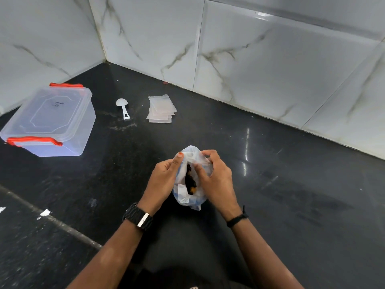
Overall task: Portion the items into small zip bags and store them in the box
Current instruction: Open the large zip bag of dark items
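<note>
A thin white plastic bag [188,198] with dark contents sits on the black counter in front of me. My left hand [164,180] pinches its left rim and my right hand [214,176] pinches the right rim, so the mouth gapes between them. A stack of small clear zip bags [160,109] lies farther back on the counter. A white plastic scoop [123,108] lies to their left. The clear storage box [50,119] with red clips stands at the left, its lid on.
The black stone counter [291,184] meets white marble-patterned wall tiles [260,59] at the back and left. A seam crosses the counter at the lower left, with small white scraps [44,212] beside it.
</note>
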